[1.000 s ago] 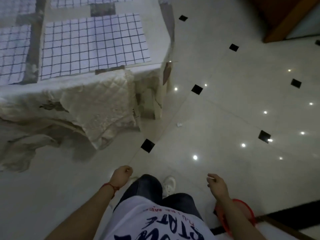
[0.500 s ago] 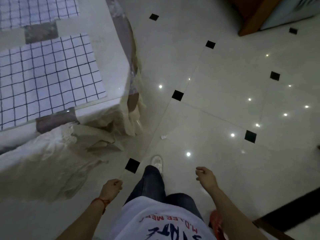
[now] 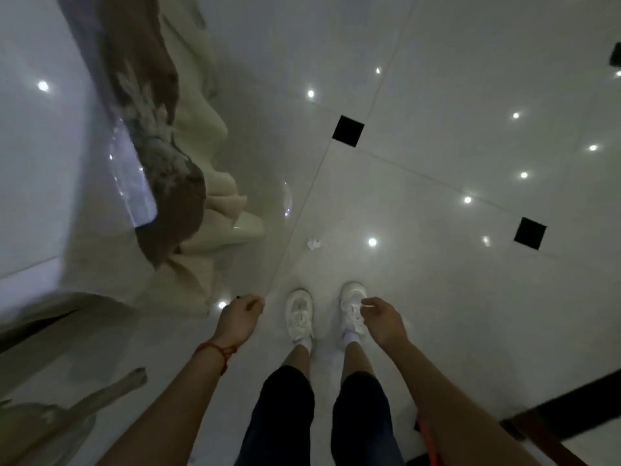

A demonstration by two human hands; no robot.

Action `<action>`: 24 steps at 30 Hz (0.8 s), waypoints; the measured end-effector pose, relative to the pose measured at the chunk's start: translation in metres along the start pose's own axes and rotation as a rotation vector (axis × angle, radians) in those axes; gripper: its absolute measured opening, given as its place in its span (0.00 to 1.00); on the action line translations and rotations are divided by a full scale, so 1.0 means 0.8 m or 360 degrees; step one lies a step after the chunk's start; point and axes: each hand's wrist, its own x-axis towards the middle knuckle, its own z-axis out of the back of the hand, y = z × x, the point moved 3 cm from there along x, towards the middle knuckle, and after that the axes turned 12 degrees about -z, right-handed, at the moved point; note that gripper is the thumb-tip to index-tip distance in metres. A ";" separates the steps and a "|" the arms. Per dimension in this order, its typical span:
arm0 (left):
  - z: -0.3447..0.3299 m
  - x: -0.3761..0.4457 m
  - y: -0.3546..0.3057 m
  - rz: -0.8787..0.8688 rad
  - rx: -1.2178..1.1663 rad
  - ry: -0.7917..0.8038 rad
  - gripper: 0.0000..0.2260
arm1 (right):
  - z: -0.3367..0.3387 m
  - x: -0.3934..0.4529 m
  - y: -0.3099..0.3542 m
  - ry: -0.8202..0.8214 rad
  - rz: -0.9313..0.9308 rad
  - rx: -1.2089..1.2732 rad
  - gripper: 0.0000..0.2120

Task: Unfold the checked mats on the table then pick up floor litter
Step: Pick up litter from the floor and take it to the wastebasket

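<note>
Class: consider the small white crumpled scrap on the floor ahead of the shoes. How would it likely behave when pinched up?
The crumpled scrap looks like paper or tissue, so probably very light and soft. Its creases suggest it would squash rather than break. On the glossy floor tile a nudge might make it slide.
</note>
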 end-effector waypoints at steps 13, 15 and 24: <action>-0.177 0.276 0.165 0.0240 -0.0254 -0.0108 0.07 | -0.166 0.413 0.086 -0.0045 0.0414 -0.0707 0.20; -0.191 0.297 0.185 0.0254 -0.0249 -0.0115 0.07 | -0.189 0.459 0.096 -0.0177 0.0498 -0.0785 0.20; -0.215 0.318 0.250 0.0313 -0.0266 -0.0181 0.07 | -0.286 0.547 0.096 -0.0522 0.0847 -0.1155 0.18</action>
